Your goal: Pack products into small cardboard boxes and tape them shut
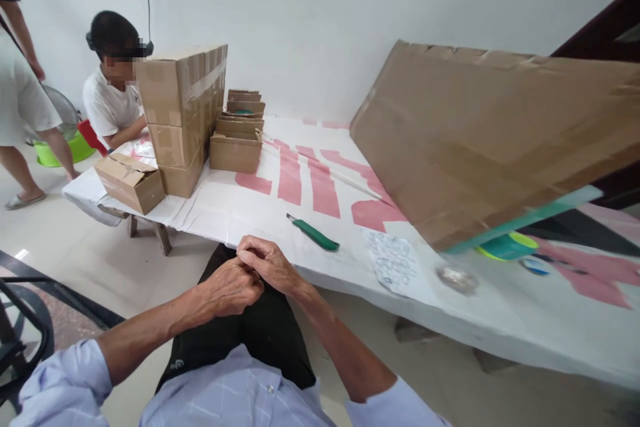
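Observation:
My left hand (231, 288) and my right hand (267, 265) meet above my lap, just off the table's front edge. Both have their fingers closed and pressed together. Whatever they hold between them, if anything, is hidden by the fingers. A green-handled knife (316, 234) lies on the white and pink table cover (240, 210), to the right of my hands. Further right are a sheet covered with small ring-like shapes (393, 261) and a small clear bag (457, 279).
Taped cartons (167, 90) are stacked at the left, beside open boxes (235, 152) and a small carton (131, 181). A large cardboard piece (490, 140) leans at the right over a green bowl (507, 246). One person sits behind the stack; another stands far left.

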A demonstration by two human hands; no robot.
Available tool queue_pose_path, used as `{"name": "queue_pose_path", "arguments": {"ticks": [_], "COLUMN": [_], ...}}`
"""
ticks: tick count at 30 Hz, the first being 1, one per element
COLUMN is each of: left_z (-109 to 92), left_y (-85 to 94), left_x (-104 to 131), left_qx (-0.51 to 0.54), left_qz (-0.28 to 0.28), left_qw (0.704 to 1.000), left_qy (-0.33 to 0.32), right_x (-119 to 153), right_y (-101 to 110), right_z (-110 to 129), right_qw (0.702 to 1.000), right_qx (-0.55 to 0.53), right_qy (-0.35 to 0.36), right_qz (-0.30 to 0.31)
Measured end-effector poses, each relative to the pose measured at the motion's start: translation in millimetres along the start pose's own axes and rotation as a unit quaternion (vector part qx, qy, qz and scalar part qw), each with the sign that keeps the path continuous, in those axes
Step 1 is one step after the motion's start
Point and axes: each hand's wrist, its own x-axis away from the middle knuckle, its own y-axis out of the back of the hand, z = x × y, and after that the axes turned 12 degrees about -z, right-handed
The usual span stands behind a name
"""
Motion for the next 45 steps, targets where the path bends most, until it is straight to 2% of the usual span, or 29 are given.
{"name": "queue_pose_path", "arguments": {"ticks": [3,7,10,12,14,17,18,19,20,22,23,25,29,32,34,36,37,38,40,42,43,45], "left_z": [-1,-5,10,42,89,171,195,215,231,248,250,245,216,192,183,185,191,199,219,237,243,245], "left_y": [1.1,2.8,12.0,27.1,49.7,87.5,97.7,105.5,110.5,112.7,110.6,103.4,89.2,83.5,84.1,89.5,93.8,98.3,106.2,109.2,108.5,103.0], "left_x": [0,-2,7,23,48,92,105,118,128,143,147,149,136,122,119,123,127,132,143,151,154,157], "left_qx": [-0.007,-0.003,0.003,-0.02,-0.06,-0.128,-0.143,-0.148,-0.143,-0.13,-0.131,-0.151,-0.196,-0.195,-0.168,-0.128,-0.111,-0.091,-0.045,0.015,0.039,0.062], "left_qz": [-0.007,-0.028,-0.093,-0.15,-0.205,-0.245,-0.228,-0.198,-0.156,-0.065,-0.036,-0.019,-0.034,-0.033,-0.047,-0.104,-0.149,-0.201,-0.283,-0.308,-0.308,-0.307], "left_qw": [1.0,0.999,0.995,0.98,0.94,0.826,0.792,0.771,0.765,0.767,0.771,0.775,0.779,0.795,0.819,0.828,0.818,0.792,0.714,0.657,0.644,0.642], "left_qy": [-0.022,-0.014,0.034,0.129,0.266,0.491,0.548,0.586,0.608,0.624,0.622,0.613,0.595,0.573,0.547,0.535,0.545,0.569,0.639,0.688,0.699,0.7], "right_x": [1,0,-6,-12,-15,-12,-9,-6,-2,3,5,7,6,5,6,6,7,7,7,7,6,6], "right_y": [-4,-7,7,31,65,123,139,154,165,179,183,184,177,174,174,176,177,178,179,178,177,175], "right_z": [-3,-7,-21,-39,-63,-102,-114,-125,-133,-146,-150,-154,-156,-156,-156,-157,-157,-157,-158,-159,-159,-160], "right_qw": [1.0,0.999,0.991,0.968,0.928,0.858,0.838,0.821,0.805,0.782,0.774,0.765,0.766,0.765,0.765,0.769,0.772,0.774,0.777,0.776,0.775,0.773], "right_qx": [-0.002,0.032,0.102,0.173,0.261,0.411,0.454,0.49,0.52,0.563,0.577,0.595,0.603,0.604,0.603,0.599,0.595,0.592,0.587,0.586,0.585,0.586], "right_qy": [0.001,-0.001,0.041,0.088,0.127,0.127,0.116,0.103,0.089,0.061,0.047,0.015,-0.05,-0.075,-0.082,-0.082,-0.078,-0.074,-0.066,-0.063,-0.062,-0.059], "right_qz": [-0.004,-0.017,-0.082,-0.161,-0.232,-0.28,-0.278,-0.275,-0.27,-0.26,-0.255,-0.244,-0.215,-0.211,-0.212,-0.209,-0.209,-0.21,-0.216,-0.226,-0.231,-0.237]}}
